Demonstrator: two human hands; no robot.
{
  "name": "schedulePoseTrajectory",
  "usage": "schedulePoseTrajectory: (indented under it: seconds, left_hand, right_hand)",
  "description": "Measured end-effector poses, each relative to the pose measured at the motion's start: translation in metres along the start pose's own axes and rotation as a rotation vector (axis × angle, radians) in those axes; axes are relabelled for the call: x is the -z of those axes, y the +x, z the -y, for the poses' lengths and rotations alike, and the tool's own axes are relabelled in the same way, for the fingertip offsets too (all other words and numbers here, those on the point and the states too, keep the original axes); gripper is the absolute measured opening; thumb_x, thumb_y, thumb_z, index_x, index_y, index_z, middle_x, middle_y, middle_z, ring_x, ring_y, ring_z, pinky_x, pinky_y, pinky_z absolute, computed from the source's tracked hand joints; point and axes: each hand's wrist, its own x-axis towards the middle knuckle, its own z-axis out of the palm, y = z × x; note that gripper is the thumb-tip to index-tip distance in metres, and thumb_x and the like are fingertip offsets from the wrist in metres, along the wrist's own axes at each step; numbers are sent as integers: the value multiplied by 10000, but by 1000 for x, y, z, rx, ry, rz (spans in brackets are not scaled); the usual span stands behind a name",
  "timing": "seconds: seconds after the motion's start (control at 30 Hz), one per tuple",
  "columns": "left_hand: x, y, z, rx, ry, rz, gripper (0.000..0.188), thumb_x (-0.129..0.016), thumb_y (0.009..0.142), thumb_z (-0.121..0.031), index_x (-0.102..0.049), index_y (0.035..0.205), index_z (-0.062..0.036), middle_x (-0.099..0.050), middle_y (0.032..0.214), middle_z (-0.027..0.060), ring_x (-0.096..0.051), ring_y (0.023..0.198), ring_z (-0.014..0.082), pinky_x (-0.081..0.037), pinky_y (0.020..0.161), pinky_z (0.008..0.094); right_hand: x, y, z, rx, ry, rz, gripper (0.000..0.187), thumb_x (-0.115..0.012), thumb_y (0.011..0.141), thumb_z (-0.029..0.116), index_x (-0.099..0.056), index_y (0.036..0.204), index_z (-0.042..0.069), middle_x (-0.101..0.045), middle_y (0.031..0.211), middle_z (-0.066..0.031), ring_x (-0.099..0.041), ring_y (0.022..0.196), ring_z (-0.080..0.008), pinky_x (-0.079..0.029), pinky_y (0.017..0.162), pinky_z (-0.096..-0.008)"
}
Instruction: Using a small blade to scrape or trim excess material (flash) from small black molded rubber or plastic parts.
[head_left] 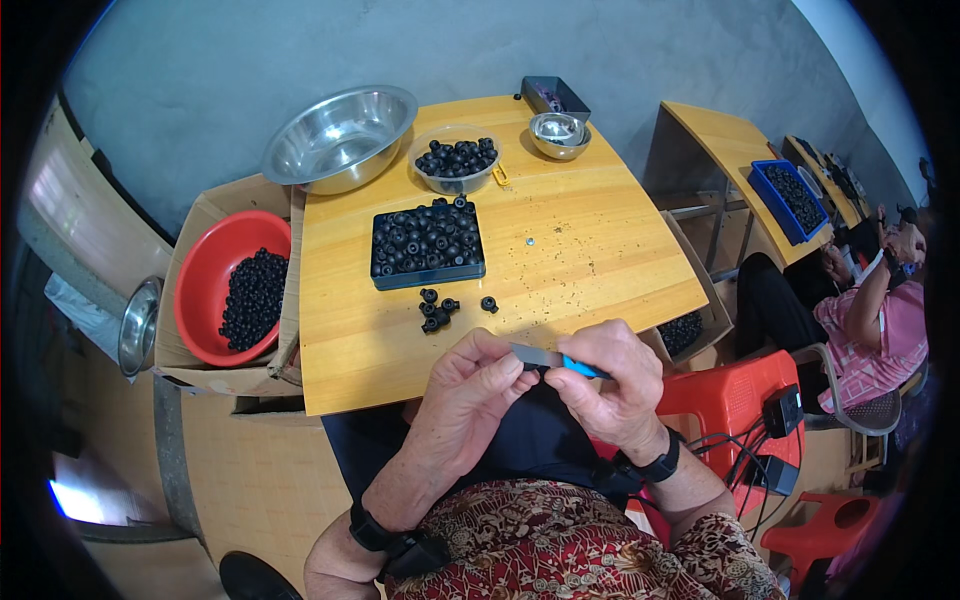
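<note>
Far left, a small steel bowl point(138, 326) sits beside a cardboard box point(196, 232) that holds a red basin point(205, 290) partly filled with small black round parts point(253, 298). Behind the box, at the desk's back left corner, stands a large steel bowl point(340, 137). The wooden desk point(590, 255) carries a clear plastic bowl point(456, 160) of the same black parts, and nearer the person a dark rectangular tray point(428, 243) filled with more of them. Just in front of the tray lies a small loose cluster of black parts point(437, 307), with one further part point(489, 304) apart to its right. At the back right of the desk are a dark open box point(556, 98) and a small steel bowl point(559, 134); fine debris is scattered over the right half of the surface.

Over the near desk edge, the left hand point(472, 385) is clenched with its fingertips point(510, 367) pinched at the grey blade end of a small blue-handled tool point(556, 360); whether it also holds a black part cannot be told. The right hand point(612, 385) has its grip closed on the blue handle. The tool lies nearly level between the two hands, above the person's lap. Both wrists wear black bands.

To the right are a red plastic stool point(735, 395), a second desk with a blue tray point(788, 200) of black parts, and another seated person point(870, 330)
</note>
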Motion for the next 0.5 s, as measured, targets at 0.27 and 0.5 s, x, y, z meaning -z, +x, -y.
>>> schedulePoseTrajectory:
  seconds: [0.27, 0.5]
  left_hand:
    - [-2, -2, 3, 1, -26, -25, 102, -630, 901, -48, -605, 1000, -55, -664, 1007, 66, -629, 964, 149, -480, 938, 337]
    - [-6, -1, 3, 36, -28, -163, 123, -666, 866, -49, -630, 983, -44, -674, 947, 70, -642, 885, 148, -519, 831, 301]
  right_hand:
    - [-6, -5, 0, -13, -4, 58, 326, -794, 677, 33, -686, 984, 7, -657, 791, -93, -635, 651, -198, -500, 550, -300]
    - [-7, -3, 2, 31, -70, 94, 337, -764, 677, 21, -682, 1004, 0, -629, 758, -86, -613, 617, -201, -486, 528, -306]
